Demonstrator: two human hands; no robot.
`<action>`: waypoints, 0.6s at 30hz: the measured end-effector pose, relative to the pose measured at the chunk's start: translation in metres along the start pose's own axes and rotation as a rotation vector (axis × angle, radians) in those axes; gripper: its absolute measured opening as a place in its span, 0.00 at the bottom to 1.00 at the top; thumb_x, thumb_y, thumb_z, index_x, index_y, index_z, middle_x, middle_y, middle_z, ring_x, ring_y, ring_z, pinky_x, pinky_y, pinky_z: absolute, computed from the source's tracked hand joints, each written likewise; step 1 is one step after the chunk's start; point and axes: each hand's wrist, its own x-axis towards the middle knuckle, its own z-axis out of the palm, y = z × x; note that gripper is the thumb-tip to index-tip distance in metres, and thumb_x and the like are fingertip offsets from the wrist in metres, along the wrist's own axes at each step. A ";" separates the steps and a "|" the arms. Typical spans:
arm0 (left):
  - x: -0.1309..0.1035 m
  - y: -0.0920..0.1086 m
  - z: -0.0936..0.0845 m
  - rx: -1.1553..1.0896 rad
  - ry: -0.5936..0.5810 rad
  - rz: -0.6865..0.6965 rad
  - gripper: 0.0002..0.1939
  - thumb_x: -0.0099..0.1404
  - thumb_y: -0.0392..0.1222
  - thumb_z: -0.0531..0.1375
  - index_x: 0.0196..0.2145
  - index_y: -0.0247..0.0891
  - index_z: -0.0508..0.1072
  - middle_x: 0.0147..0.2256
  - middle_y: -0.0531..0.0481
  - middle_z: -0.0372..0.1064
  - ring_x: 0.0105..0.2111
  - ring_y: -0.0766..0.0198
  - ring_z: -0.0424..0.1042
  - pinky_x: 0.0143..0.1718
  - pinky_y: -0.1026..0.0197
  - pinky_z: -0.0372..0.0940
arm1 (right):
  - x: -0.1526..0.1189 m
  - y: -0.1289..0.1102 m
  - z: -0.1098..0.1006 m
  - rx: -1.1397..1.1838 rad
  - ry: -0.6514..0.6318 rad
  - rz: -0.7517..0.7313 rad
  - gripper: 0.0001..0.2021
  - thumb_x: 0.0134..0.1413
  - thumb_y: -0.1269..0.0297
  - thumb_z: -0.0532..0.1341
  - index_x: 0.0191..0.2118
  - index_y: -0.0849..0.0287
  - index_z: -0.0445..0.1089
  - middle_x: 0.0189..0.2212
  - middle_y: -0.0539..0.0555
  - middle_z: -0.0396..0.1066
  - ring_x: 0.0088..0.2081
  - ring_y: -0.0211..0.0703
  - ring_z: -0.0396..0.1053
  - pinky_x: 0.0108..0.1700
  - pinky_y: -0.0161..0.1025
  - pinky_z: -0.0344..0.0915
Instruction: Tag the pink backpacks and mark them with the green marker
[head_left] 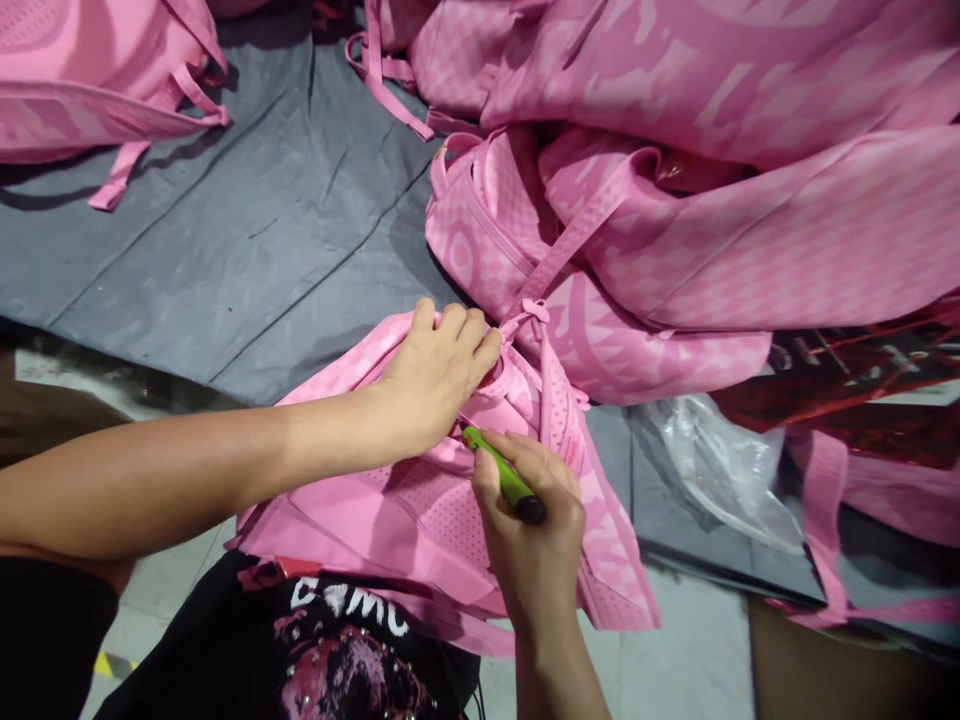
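Note:
A pink patterned bag with dotted mesh panels lies at the table's front edge, against the black shirt. My left hand presses on its upper part, palm down, fingers bent over the fabric near a strap; what lies under the fingertips is hidden. Just below and to the right, my right hand is closed around a green tool with a black end. The tool's tip points up and left, at the pink fabric beside my left wrist.
Pink bags are piled at the back right, another at the back left. Grey sheeting covers the table. Clear plastic, red shiny wrapping and a pink strap are at the right.

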 end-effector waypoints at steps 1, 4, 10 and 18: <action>0.000 0.000 0.000 0.005 0.005 0.000 0.27 0.66 0.43 0.57 0.60 0.32 0.60 0.54 0.37 0.62 0.48 0.48 0.60 0.49 0.48 0.56 | 0.000 0.000 0.000 0.022 -0.017 0.003 0.09 0.56 0.64 0.62 0.41 0.56 0.77 0.40 0.57 0.76 0.45 0.51 0.72 0.52 0.57 0.66; 0.001 0.001 -0.001 0.013 0.001 -0.004 0.27 0.65 0.41 0.57 0.61 0.33 0.60 0.54 0.38 0.62 0.48 0.48 0.60 0.48 0.48 0.57 | -0.001 0.002 0.000 0.057 -0.052 -0.010 0.09 0.57 0.66 0.61 0.42 0.56 0.77 0.40 0.56 0.76 0.45 0.50 0.72 0.52 0.56 0.67; 0.001 0.000 -0.010 0.004 -0.053 0.001 0.28 0.65 0.37 0.55 0.62 0.33 0.58 0.55 0.38 0.62 0.49 0.48 0.61 0.49 0.47 0.57 | -0.003 0.002 0.005 0.056 -0.008 -0.027 0.09 0.56 0.66 0.61 0.42 0.56 0.77 0.41 0.56 0.76 0.45 0.51 0.72 0.52 0.57 0.67; 0.001 0.000 -0.003 0.016 -0.009 0.002 0.28 0.65 0.39 0.56 0.61 0.32 0.59 0.54 0.38 0.62 0.48 0.48 0.62 0.50 0.47 0.57 | -0.001 0.005 0.006 0.068 0.006 -0.082 0.08 0.56 0.67 0.62 0.41 0.57 0.76 0.40 0.56 0.76 0.43 0.49 0.73 0.50 0.54 0.68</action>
